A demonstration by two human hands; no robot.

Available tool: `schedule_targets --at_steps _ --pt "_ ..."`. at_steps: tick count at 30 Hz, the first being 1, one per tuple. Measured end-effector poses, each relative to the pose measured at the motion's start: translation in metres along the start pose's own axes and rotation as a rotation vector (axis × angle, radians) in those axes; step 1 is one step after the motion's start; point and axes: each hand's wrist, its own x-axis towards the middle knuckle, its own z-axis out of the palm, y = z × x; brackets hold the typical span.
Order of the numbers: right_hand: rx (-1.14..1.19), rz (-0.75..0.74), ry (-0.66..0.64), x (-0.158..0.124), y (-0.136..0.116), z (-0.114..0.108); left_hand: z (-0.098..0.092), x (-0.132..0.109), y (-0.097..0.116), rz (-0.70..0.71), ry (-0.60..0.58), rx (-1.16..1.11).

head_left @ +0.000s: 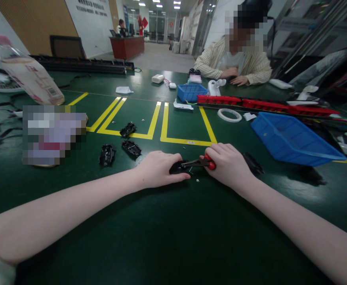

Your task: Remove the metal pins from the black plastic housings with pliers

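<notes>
My left hand (158,169) is closed around a small black plastic part (178,168), pinning it near the green tabletop. In my right hand (228,164) is a pair of red-handled pliers (210,162), whose metal jaws point left and reach the black part. Whether the jaws grip anything is too small to tell. A thin metal pin (191,170) shows by the jaws, and a tiny white bit (197,180) lies just below. Several similar black parts (107,154) lie left of my left hand, and a longer black piece (253,163) lies partly behind my right wrist.
A blue bin (295,138) stands at right, with a smaller blue basket (192,92) farther back. Red strips (265,105), a tape roll (229,115) and yellow tape lines (188,141) lie beyond my hands. A bottle (32,75) stands left. Across the table sits a person (233,59).
</notes>
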Motion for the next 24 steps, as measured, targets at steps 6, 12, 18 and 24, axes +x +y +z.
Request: schedule_targets --at_steps 6,12,18,24 --pt "0.053 0.011 -0.051 0.0024 0.0001 -0.0016 0.0053 0.0001 -0.0031 0.02 0.05 0.101" --pt "0.055 0.016 -0.088 0.0033 0.0009 -0.0014 0.0084 0.0 -0.0047 0.026 0.073 0.118" --pt "0.097 0.049 -0.015 0.0002 0.0028 0.0041 0.0033 -0.0008 -0.0007 0.061 0.047 0.106" --pt "0.142 0.074 -0.023 -0.0001 0.0049 0.0039 0.0018 -0.0018 0.0014 0.083 0.053 0.089"
